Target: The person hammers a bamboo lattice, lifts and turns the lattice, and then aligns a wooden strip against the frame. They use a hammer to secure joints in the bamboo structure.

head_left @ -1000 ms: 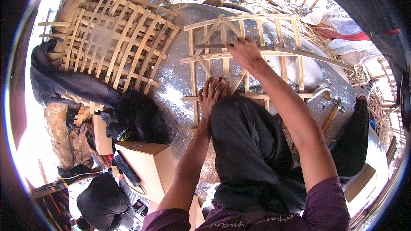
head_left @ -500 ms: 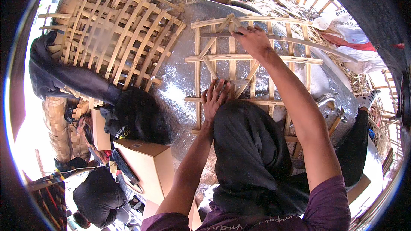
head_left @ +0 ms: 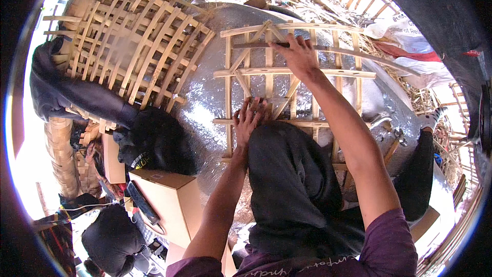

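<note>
In front of me lies a bamboo lattice frame of crossed slats with some diagonal braces. A long, thin, darker bamboo strip lies across its far part and sticks out past the right side. My right hand grips this strip left of its middle, fingers bent over it. My left hand rests on the near part of the frame, fingers stretched out and slightly apart, beside my raised knee. What lies under its fingertips is partly hidden.
A shiny grey sheet spreads beneath the frame. At left, a person's dark sleeve reaches over a woven bamboo panel. Cardboard boxes stand lower left. White sacks and straw lie at right.
The whole view has shifted slightly, so the frame and hands appear a little farther left and lower. My right fingers have spread a little along the strip; my left hand stays on the frame.
</note>
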`<state>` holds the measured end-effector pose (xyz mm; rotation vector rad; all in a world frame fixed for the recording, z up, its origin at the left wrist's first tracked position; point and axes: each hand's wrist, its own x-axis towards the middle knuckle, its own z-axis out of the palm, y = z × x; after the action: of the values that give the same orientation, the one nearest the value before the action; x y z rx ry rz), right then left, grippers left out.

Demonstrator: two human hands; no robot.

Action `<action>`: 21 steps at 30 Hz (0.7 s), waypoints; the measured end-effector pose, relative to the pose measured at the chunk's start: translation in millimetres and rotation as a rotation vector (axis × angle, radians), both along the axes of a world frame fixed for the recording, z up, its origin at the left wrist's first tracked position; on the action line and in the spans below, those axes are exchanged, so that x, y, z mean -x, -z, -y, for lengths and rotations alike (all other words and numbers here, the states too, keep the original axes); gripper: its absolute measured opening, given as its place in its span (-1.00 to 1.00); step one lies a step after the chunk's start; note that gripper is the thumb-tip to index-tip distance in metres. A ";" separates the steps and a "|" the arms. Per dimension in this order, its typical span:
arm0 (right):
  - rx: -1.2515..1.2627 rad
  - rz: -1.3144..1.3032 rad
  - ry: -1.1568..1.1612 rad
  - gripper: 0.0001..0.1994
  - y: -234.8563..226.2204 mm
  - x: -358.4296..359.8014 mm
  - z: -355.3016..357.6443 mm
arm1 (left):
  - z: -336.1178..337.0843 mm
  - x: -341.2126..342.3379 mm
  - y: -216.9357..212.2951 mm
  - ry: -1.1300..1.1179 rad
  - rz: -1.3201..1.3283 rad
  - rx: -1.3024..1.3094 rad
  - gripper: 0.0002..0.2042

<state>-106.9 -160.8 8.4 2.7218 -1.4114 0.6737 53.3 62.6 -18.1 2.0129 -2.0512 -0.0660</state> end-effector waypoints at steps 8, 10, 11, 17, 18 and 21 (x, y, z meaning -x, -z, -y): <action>-0.266 0.114 -0.106 -0.38 -78.5 66.2 -8.5 | -3.7 -4.8 7.9 -0.011 0.045 0.021 -0.47; -0.528 0.270 -0.014 -0.57 -105.8 107.2 -23.6 | -4.9 -2.9 2.0 0.001 0.118 0.010 -0.47; -0.690 0.257 0.086 -0.64 -120.5 127.5 -30.6 | -3.8 -2.7 2.4 0.011 0.107 0.040 -0.46; -0.496 0.331 0.285 -0.69 -111.9 259.5 -144.8 | 0.7 0.8 -5.4 -0.058 -0.031 0.023 -0.44; -0.406 0.280 0.266 -0.69 -114.7 275.7 -161.9 | 1.9 0.9 -8.2 -0.049 -0.023 0.033 -0.44; -0.405 0.186 0.349 -0.71 -129.4 317.5 -214.3 | -1.6 -10.8 -7.6 0.023 -0.080 0.074 -0.44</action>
<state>-424.4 53.5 137.8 2.6128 -2.2161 0.6947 64.2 64.2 -10.5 1.9115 -1.9981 -0.0723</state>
